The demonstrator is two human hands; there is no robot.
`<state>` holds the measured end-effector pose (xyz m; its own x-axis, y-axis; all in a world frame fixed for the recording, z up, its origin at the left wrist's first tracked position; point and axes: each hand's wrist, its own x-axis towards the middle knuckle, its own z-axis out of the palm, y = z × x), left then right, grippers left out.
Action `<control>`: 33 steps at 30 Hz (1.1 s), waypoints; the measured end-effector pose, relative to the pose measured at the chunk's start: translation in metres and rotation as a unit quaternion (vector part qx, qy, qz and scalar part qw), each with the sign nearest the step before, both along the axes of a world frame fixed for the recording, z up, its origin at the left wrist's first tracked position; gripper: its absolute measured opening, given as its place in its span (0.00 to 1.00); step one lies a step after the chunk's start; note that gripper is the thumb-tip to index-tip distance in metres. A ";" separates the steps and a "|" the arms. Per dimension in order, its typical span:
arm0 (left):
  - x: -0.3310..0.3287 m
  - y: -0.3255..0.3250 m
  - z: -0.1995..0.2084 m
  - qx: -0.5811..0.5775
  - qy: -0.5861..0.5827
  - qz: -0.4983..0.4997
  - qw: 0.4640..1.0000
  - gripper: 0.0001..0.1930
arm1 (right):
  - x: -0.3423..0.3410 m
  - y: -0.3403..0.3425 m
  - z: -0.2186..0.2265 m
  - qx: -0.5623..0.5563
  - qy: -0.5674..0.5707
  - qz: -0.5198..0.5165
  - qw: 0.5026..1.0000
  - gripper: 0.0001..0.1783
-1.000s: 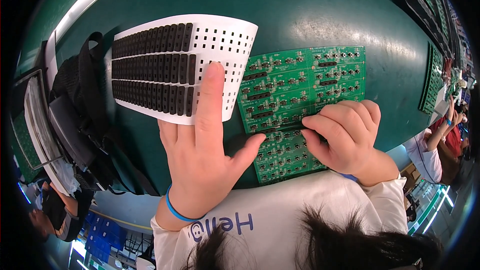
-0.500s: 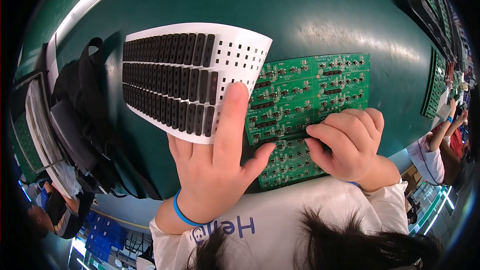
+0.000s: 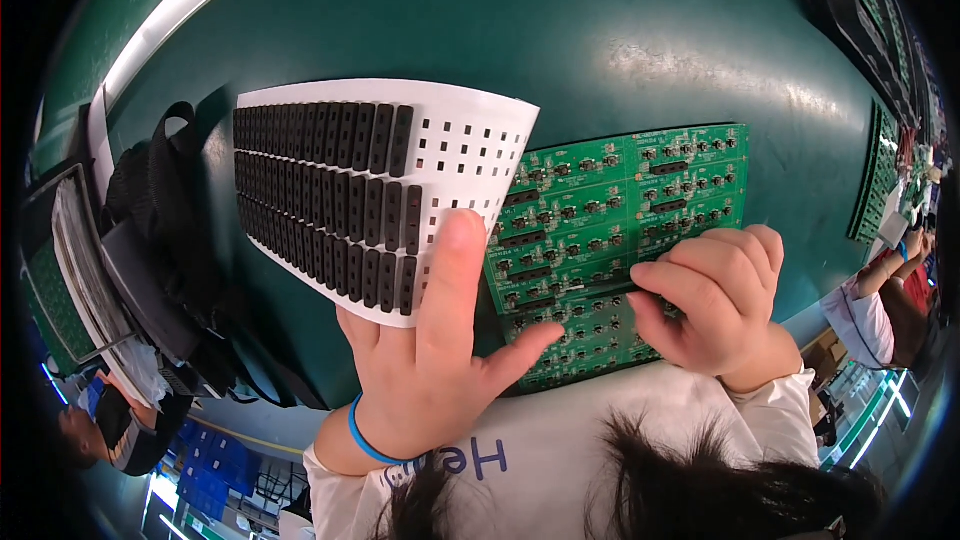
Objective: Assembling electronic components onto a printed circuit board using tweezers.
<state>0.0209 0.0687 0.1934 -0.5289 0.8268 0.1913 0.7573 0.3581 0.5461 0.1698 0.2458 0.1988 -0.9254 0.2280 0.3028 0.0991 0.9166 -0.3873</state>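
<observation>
My left hand (image 3: 425, 360) holds a white backing sheet (image 3: 478, 130) with its index finger on top and the other fingers underneath. Its thumb sticks out to the right, towards the green circuit boards (image 3: 585, 225). Rows of black slotted strips (image 3: 330, 205) cover most of the sheet, and its right part bears only small square holes. Over the boards' near right part, my right hand (image 3: 710, 305) is closed, fingers curled and thumb near the index fingertip; whatever it may pinch is too small to make out. Several similar black strips lie on the boards.
The green tabletop (image 3: 450, 20) spreads under everything. A black strapped bag (image 3: 160, 230) and a rack of papers (image 3: 95, 270) stand at the left. More green boards (image 3: 876, 175) lie along the right edge. Other people are at the far left and right.
My left hand and the sheet have moved a little nearer to me. The boards appear slightly lower in the picture, and my right hand sits slightly further right.
</observation>
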 end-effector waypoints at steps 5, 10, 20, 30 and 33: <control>-0.004 0.006 -0.007 -0.017 -0.007 -0.013 1.000 0.45 | -0.006 0.012 0.005 -0.040 0.019 -0.008 0.999 0.17; -0.012 0.012 -0.019 -0.008 -0.017 0.001 1.000 0.49 | -0.005 0.027 0.017 -0.120 0.048 -0.082 0.988 0.13; 0.009 0.020 -0.006 0.160 -0.281 -0.064 0.944 0.16 | 0.021 0.048 0.018 -0.179 0.094 -0.014 0.979 0.14; 0.024 0.033 -0.022 0.286 -0.544 -0.134 0.778 0.36 | 0.005 0.033 -0.004 -0.051 0.102 -0.010 0.993 0.16; 0.023 0.031 -0.017 0.281 -0.538 -0.125 0.785 0.36 | 0.006 0.030 -0.006 -0.044 0.110 -0.034 0.992 0.15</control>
<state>0.0443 0.0995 0.1762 -0.4694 0.8753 0.1163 -0.2430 -0.2547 0.9360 0.1754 0.2757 0.1925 -0.8210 0.3219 0.4715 0.0637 0.8723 -0.4847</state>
